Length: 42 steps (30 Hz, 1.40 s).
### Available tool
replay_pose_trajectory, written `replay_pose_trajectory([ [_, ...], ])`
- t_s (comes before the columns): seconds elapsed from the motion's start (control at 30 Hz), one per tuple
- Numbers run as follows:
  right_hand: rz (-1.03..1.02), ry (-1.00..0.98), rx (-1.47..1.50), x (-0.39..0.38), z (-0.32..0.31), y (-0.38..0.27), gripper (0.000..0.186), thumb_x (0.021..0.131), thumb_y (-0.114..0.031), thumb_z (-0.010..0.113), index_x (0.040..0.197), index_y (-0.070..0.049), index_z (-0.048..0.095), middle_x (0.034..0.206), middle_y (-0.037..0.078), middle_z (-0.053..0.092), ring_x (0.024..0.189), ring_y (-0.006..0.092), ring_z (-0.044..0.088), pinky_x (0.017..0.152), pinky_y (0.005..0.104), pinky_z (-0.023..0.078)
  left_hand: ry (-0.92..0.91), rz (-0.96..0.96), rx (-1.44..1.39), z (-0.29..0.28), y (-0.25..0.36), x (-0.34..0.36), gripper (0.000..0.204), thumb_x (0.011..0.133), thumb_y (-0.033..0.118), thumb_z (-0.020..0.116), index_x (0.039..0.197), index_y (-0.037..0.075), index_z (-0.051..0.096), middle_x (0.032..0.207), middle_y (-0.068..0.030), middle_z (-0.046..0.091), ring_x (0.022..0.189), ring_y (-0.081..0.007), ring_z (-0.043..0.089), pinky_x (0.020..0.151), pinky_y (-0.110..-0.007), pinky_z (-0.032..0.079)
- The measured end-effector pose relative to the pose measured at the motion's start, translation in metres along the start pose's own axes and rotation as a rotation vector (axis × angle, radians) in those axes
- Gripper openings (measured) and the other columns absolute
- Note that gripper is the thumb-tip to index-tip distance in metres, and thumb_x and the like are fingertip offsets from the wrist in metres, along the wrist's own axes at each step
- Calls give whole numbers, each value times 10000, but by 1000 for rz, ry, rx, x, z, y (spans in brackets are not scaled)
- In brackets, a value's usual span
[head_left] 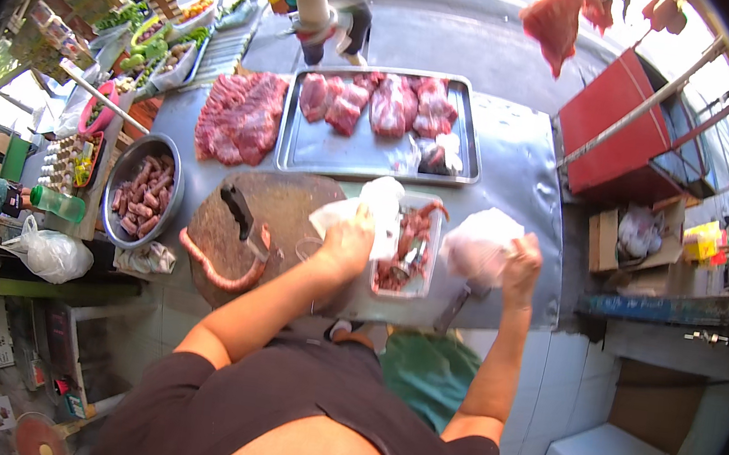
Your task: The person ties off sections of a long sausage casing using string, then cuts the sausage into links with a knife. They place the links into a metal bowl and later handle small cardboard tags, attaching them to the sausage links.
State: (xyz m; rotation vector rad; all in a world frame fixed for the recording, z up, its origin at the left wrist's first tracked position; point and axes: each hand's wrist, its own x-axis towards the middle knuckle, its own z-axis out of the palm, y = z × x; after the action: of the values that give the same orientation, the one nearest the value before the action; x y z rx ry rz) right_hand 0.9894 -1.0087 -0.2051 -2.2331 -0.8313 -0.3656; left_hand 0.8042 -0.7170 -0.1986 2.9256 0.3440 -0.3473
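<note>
My right hand grips the gathered top of a filled, cloudy plastic bag with pinkish contents, at the right of the metal table. Left of it, my left hand is closed on a thin white sheet, whether paper, cloth or plastic I cannot tell. Between the hands is a white plastic tub of chopped reddish meat with a metal utensil in it. A white bundle rests against its far left side. On the round chopping board lie a black-handled knife and a long sausage.
A steel tray of meat pieces sits beyond the tub, beside a large meat slab. At left stands a bowl of sausages. Another knife lies near the table's front edge. Raw meat hangs at upper right; a person stands across the table.
</note>
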Motion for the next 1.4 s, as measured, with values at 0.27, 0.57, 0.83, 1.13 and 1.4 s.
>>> replay_pose_trajectory([
  [0.27, 589, 607, 1143, 30, -116, -64, 505, 996, -370, 537, 1386, -50, 517, 1358, 130, 564, 1234, 266, 548, 1086, 383, 434, 332, 264, -445, -58, 43, 27, 748, 804, -72, 536, 1520, 32, 348, 1471, -239, 451, 1332, -374, 480, 1054, -407, 460],
  [0.57, 840, 356, 1799, -43, 62, -31, 570, 984, -397, 550, 1431, -57, 453, 1413, 133, 508, 1310, 280, 467, 1125, 417, 380, 200, 574, -1030, -93, 57, 23, 730, 809, -143, 602, 1488, 79, 450, 1478, -200, 485, 1360, -312, 479, 1105, -400, 415],
  [0.83, 674, 54, 1947, -86, 118, -47, 659, 964, -426, 577, 1481, -68, 381, 1469, 134, 450, 1381, 299, 387, 1166, 456, 321, 69, 474, -835, -43, 42, -15, 826, 762, -210, 429, 1509, 141, 424, 1521, -171, 441, 1369, -347, 473, 1123, -388, 408],
  [1.13, 895, 171, 1976, -96, 172, -46, 470, 1001, -285, 574, 1351, 24, 518, 1274, 164, 609, 1100, 288, 636, 920, 416, 551, -92, 160, -1061, 14, 28, -24, 843, 799, -164, 464, 1570, 149, 332, 1527, -189, 420, 1285, -254, 523, 979, -324, 488],
  [1.4, 926, 78, 989, -71, 192, -111, 178, 961, -171, 604, 994, -5, 657, 898, 87, 690, 906, 234, 652, 727, 401, 509, 8, 25, -1305, 19, -20, -16, 802, 793, -181, 461, 1553, 44, 339, 1498, -117, 468, 1095, -172, 627, 831, -265, 536],
])
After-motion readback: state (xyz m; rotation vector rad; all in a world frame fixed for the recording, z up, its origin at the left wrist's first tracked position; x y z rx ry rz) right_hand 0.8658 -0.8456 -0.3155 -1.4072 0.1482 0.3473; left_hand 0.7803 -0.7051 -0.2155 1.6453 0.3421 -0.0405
